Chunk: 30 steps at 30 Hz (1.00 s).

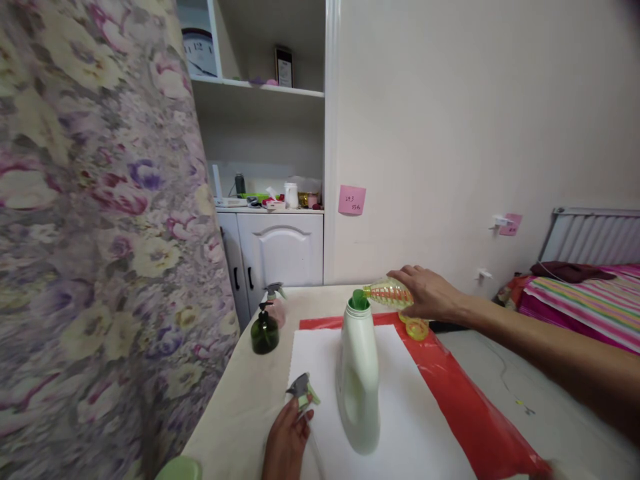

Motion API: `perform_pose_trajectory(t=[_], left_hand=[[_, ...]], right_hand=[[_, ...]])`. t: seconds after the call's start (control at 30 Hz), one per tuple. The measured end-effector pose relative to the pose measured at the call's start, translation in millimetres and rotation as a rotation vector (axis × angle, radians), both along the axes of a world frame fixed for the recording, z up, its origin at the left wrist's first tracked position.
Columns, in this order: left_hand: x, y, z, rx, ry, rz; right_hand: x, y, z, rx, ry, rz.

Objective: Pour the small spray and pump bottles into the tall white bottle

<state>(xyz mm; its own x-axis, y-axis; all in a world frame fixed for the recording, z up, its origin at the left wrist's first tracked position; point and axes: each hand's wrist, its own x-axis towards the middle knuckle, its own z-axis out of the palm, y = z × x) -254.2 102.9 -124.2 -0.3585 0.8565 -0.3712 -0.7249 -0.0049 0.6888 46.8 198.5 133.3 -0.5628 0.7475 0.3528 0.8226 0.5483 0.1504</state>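
My right hand grips a small clear bottle with yellowish liquid, tipped on its side with its mouth at a green funnel. The funnel sits in the neck of a tall white jug with a handle hole, standing on white paper. My left hand is closed on a grey and green spray trigger head at the paper's left edge, left of the jug's base. A yellow-green cap lies under my right hand.
A red sheet lies under the paper on the beige table. A dark green pump bottle and a pink spray bottle stand at the table's far left. A floral curtain hangs left. White cupboard and shelves behind; bed at right.
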Motion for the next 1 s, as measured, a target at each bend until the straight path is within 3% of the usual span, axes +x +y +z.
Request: perform_pose_trajectory(t=[1.0], left_hand=[[0.7, 1.9, -1.5, 0.000, 0.000, -0.007]], right_hand=[[0.0, -6.4, 7.8, 0.054, -0.066, -0.014]])
